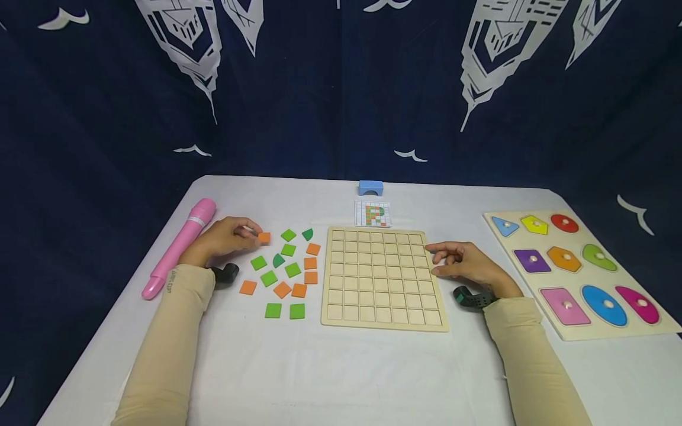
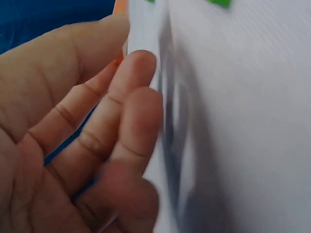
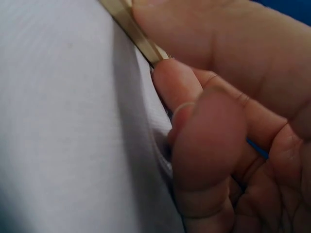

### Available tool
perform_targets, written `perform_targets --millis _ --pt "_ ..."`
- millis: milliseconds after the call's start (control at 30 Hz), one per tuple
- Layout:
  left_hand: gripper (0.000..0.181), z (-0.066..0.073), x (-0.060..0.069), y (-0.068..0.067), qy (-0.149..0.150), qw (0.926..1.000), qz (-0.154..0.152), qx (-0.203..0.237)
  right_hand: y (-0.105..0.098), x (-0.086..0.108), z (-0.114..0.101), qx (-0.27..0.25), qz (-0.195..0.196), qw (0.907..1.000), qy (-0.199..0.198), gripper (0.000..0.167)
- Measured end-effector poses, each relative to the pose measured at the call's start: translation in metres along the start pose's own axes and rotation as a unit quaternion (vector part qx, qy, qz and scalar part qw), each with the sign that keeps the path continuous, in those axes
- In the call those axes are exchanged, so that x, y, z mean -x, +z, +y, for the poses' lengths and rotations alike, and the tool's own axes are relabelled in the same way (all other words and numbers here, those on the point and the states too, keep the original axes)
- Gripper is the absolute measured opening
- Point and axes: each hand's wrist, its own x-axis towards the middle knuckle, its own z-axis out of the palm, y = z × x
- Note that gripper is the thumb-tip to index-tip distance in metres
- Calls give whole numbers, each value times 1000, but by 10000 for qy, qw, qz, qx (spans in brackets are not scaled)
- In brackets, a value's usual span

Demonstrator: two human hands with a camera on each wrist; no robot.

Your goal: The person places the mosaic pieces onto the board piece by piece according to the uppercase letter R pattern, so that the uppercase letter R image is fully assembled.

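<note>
My left hand (image 1: pixel 226 236) is at the left of the loose tiles, pinching an orange square tile (image 1: pixel 264 238) between thumb and fingertips. In the left wrist view the thumb mostly hides that orange tile (image 2: pixel 120 7). To the right, a wooden grid board (image 1: pixel 382 278) lies flat with bare squares. The fingertips and thumb of my right hand (image 1: pixel 466 263) touch the board's right edge, and the right wrist view shows them against the wooden rim (image 3: pixel 138 36). Green square tiles (image 1: pixel 273 310), orange square tiles (image 1: pixel 311 277) and two dark green quarter-round tiles (image 1: pixel 308 235) lie between left hand and board.
A pattern card (image 1: pixel 373 214) showing a coloured figure lies behind the board, with a blue arch block (image 1: pixel 370 188) beyond it. On the far left lies a pink microphone-shaped object (image 1: pixel 178 248). A shape puzzle board (image 1: pixel 578 272) with knobbed pieces occupies the right side.
</note>
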Motion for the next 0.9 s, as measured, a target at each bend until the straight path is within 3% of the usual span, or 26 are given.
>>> perform_targets --millis 333,633,900 --pt "35 21 -3 10 418 9986 336 20 2 1 0 118 43 9998 -143 59" --pt "35 32 -12 24 668 9970 206 317 0 0 1 103 -2 9999 -65 59" --pt "38 53 -16 36 681 9956 -31 643 0 0 1 46 -5 10000 -62 59"
